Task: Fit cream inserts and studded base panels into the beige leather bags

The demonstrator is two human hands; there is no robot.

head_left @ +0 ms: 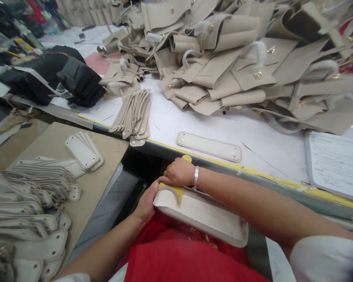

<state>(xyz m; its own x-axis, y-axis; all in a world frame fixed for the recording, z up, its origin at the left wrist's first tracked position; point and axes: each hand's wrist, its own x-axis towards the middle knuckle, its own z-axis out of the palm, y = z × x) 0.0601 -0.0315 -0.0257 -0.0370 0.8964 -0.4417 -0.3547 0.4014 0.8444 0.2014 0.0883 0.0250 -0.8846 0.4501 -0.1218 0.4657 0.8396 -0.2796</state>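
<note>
A long cream leather base panel (202, 215) with rounded ends lies across my lap, over red fabric (182, 254). My left hand (145, 203) grips its left end, fingers closed round the edge. My right hand (178, 173), with a silver bracelet on the wrist, is closed on a yellow tool (176, 190) pressed against the panel's left end. A second, similar panel (209, 145) lies flat on the white table just beyond my hands.
A big heap of beige bag parts (232, 58) covers the far table. A fanned stack of beige strips (135, 115) sits near the table's yellow-taped edge (253, 170). White tabs (32, 196) are piled on a board at left. Black bags (61, 78) lie at far left, papers (337, 164) at right.
</note>
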